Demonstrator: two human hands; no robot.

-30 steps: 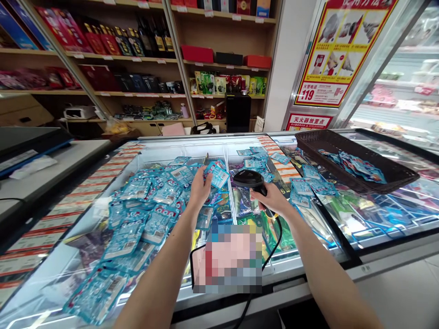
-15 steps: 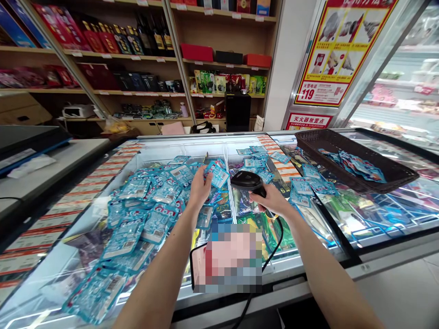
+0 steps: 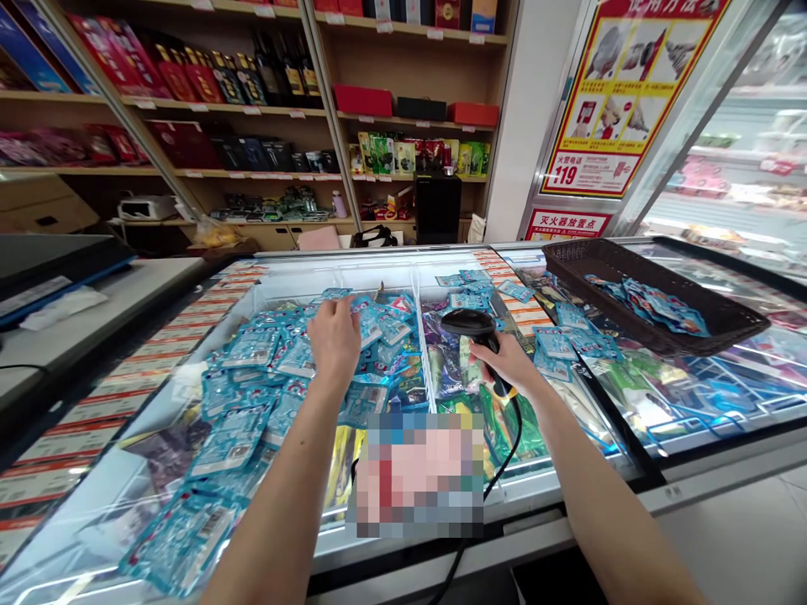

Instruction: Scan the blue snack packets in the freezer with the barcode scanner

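My right hand (image 3: 504,363) is closed around the handle of a black barcode scanner (image 3: 470,322), whose head points left. A cable runs down from its grip. My left hand (image 3: 336,338) is over the pile of blue foil packets (image 3: 249,349), back of the hand up and fingers bent down onto them. Its fingertips are hidden, so whether it grips a packet cannot be seen. To the right of that hand, more blue packets (image 3: 394,326) lie near the white divider. The packets rest on the freezer's glass top (image 3: 151,403).
A brown basket (image 3: 725,323) holding several blue packets stands at the right. Loose packets (image 3: 571,340) lie beside it. A blurred-out object (image 3: 416,479) sits at the near edge, by the scanner's cable (image 3: 514,445). Shelves (image 3: 416,160) line the back.
My left hand has let go of the blue packet it held before the scanner and moved left onto the pile. The scanner has shifted slightly right in my right hand.
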